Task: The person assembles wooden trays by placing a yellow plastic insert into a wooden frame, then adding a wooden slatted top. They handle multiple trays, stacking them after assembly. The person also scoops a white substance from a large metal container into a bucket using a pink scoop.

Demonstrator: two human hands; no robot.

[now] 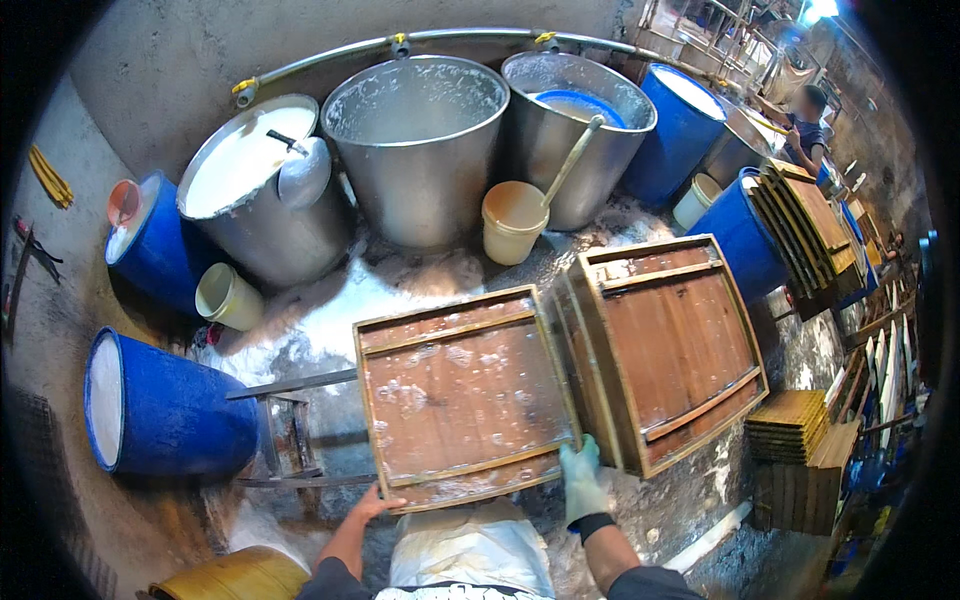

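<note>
A wet wooden tray (462, 395) with a raised rim lies flat in front of me. My left hand (372, 503), bare, grips its near left corner. My right hand (582, 480), in a pale green glove, holds the tray's near right corner. To the right, a stack of similar wooden trays (670, 345) leans tilted, close against the tray I hold. Below the tray, near my body, sits a white cloth-covered bundle (470, 550).
Three large metal vats (415, 140) stand at the back, one holding white liquid (240, 160). Blue barrels (165, 410) line the left and right. A cream bucket with a ladle (512, 220) sits between vats. More trays (810, 225) and a person (805, 125) are at right. The floor is wet.
</note>
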